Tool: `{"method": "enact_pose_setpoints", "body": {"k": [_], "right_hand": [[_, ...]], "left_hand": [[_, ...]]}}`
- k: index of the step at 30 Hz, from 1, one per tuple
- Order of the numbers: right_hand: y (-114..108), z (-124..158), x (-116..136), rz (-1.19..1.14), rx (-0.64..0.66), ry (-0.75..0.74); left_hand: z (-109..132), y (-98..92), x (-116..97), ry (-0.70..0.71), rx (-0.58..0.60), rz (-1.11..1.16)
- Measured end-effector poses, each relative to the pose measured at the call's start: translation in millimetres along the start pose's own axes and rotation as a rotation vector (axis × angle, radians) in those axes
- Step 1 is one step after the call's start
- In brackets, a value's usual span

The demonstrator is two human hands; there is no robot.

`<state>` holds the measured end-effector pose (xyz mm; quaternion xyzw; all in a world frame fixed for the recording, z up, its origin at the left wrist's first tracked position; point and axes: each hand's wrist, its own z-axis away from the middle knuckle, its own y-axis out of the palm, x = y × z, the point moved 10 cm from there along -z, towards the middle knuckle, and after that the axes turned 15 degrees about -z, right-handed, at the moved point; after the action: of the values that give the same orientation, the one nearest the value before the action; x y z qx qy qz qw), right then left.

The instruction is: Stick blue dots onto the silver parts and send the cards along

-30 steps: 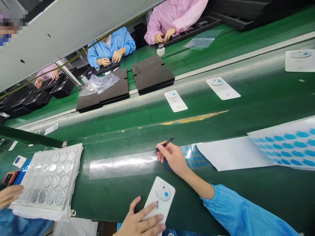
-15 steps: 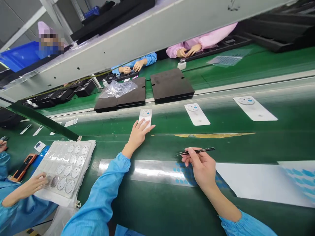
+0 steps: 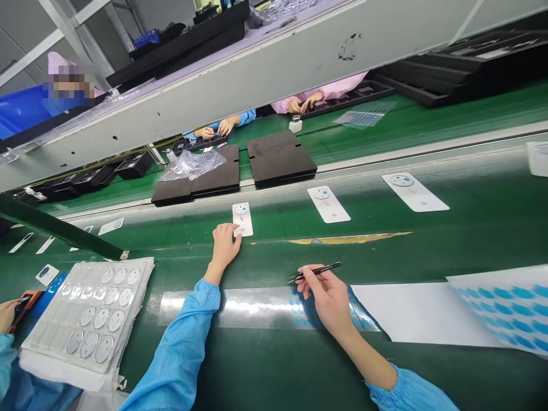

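My left hand (image 3: 225,246) is at the lower left edge of a white rectangular plate (image 3: 242,229), which carries a round disc with a blue dot. Its thumb stands apart from the other fingers, and the fingertips touch or nearly touch the plate. My right hand (image 3: 325,297) grips black tweezers (image 3: 327,268), their tips pointing left. Under and beside that hand lies a clear film strip (image 3: 257,308) with small blue dots at its right part. Two more white plates, one nearer (image 3: 329,206) and one farther right (image 3: 417,193), lie on the green belt.
A clear tray of round discs (image 3: 64,297) lies at left, near a co-worker's hand (image 3: 6,315). White paper (image 3: 428,314) and a sheet with blue shapes (image 3: 505,308) lie at right. Black foam boards (image 3: 280,157) lie beyond the belt; a grey beam (image 3: 265,74) crosses above.
My left hand has drawn back from over the plate to its lower left edge, baring the disc. My right hand still holds the tweezers. The co-worker's hand has left the tray.
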<state>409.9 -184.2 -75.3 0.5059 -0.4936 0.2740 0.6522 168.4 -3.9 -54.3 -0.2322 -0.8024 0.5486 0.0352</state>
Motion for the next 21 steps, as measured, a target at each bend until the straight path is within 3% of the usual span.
{"method": "enact_pose_setpoints", "body": {"k": [4, 7, 21], "right_hand": [[6.0, 2.9, 1.3, 0.019, 0.026, 0.015], [7.2, 4.0, 0.8, 0.039, 0.036, 0.017], [6.3, 5.7, -8.3, 0.162, 0.070, 0.017]], "left_hand": [[3.3, -9.8, 29.9, -0.151, -0.109, 0.096], [3.9, -9.7, 40.2, -0.192, -0.133, 0.190], [5.1, -9.5, 27.9, -0.201, -0.105, 0.451]]}}
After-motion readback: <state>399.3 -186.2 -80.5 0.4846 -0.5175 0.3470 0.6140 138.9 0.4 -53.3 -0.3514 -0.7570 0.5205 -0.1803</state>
